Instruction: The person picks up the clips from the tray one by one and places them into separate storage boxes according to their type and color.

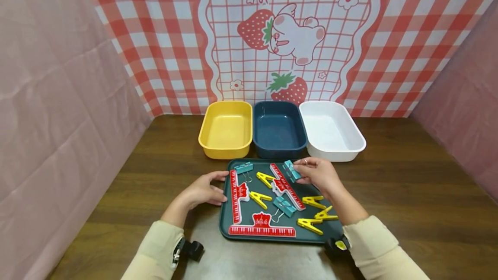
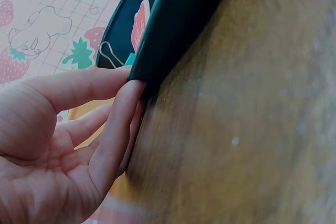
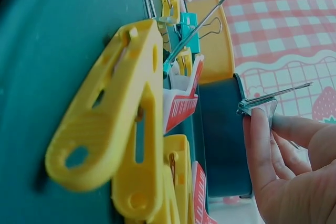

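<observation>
In the head view, your right hand (image 1: 319,174) pinches a teal binder clip (image 1: 291,171) between thumb and fingers, holding it over the far edge of the green tray (image 1: 272,240). Your left hand (image 1: 204,190) is at the tray's left rim, its fingers loosely bent and parted, tips touching the edge. Around your held clip, the tray carries two more teal clips (image 1: 285,206), three red piano-print clips (image 1: 262,231) and five yellow clips (image 1: 310,224). Beyond it, on the wooden surface (image 1: 408,185), you have a yellow bin (image 1: 226,154), a dark blue bin (image 1: 280,147) and a white bin (image 1: 334,155), left to right, with a strawberry-and-check cloth (image 1: 171,46) behind them.

In your left wrist view, the fingertips meet the dark tray edge; a red clip and a wire handle show past the rim. You cannot tell from here how firmly you press.

In your right wrist view, thumb and fingers close on the teal clip, its wire handle sticking out, with the dark blue bin behind. Large yellow clips fill the foreground.
</observation>
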A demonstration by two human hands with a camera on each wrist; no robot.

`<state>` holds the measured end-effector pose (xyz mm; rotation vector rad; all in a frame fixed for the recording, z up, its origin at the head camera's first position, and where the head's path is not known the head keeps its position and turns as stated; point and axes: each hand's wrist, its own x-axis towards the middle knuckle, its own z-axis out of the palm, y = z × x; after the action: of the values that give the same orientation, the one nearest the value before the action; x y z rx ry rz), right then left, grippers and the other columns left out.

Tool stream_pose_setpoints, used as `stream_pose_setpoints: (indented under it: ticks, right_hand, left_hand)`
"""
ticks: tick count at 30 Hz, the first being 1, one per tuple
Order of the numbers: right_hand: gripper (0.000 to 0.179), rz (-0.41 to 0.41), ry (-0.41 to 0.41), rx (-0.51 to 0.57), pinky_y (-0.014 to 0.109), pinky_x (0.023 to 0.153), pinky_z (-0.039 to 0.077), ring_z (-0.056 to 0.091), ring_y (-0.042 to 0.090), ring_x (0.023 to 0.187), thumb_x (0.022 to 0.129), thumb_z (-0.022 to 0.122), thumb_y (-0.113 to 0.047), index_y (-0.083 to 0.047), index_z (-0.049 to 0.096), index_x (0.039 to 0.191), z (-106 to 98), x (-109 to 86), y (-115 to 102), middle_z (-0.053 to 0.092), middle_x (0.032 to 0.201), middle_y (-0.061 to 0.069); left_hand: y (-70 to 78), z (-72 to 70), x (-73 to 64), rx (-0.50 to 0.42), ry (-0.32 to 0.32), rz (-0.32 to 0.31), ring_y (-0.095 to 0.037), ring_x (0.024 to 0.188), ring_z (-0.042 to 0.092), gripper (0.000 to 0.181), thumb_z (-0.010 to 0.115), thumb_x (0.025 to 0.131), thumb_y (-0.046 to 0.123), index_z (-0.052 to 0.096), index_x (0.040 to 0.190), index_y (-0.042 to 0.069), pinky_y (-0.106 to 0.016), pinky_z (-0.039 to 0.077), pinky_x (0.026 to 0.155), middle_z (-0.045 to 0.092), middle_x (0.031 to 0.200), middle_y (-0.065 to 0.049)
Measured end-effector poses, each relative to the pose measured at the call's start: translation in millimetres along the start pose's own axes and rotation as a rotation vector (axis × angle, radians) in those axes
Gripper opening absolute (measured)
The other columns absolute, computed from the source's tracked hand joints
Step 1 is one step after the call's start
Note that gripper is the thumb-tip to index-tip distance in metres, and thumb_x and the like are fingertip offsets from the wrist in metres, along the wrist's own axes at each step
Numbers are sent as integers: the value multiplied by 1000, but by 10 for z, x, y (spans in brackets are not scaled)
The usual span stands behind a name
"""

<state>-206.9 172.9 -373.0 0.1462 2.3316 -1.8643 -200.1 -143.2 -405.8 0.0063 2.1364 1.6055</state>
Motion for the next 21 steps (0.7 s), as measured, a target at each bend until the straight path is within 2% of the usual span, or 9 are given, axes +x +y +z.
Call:
stream_pose_setpoints:
  ticks: [5, 12, 16, 21]
  right_hand:
    - [28, 12, 5, 16, 31, 68, 57, 63, 15, 72, 90, 61, -11, 9, 59, 110, 28, 24, -18, 62, 108, 18]
    - [30, 25, 12, 51, 33, 69, 57, 56, 14, 66, 89, 64, -13, 8, 59, 110, 85, 75, -59, 59, 99, 13]
    - [29, 40, 17, 68, 33, 69, 57, 58, 14, 66, 88, 65, -14, 7, 60, 108, 129, 103, -88, 58, 104, 14]
    - [29, 57, 11, 76, 33, 71, 57, 59, 15, 69, 89, 64, -13, 6, 60, 110, 202, 111, -114, 57, 108, 15]
  left_hand:
    - [5, -4, 0, -8, 5, 4, -23, 87, 62, 68, 70, 76, -11, 44, 136, 7, -38, 57, 69, 44, 129, -17]
    - [3, -9, 3, -24, 5, 28, -23, 86, 62, 68, 68, 75, -13, 43, 136, 5, -38, 57, 68, 43, 129, -18]
    - [2, -15, -1, -41, -11, 42, -24, 87, 62, 69, 67, 76, -14, 42, 137, 3, -39, 57, 69, 42, 130, -19]
    - [-13, -3, -2, -46, -1, 35, -24, 86, 62, 68, 68, 75, -15, 44, 136, 4, -39, 57, 68, 43, 129, -18]
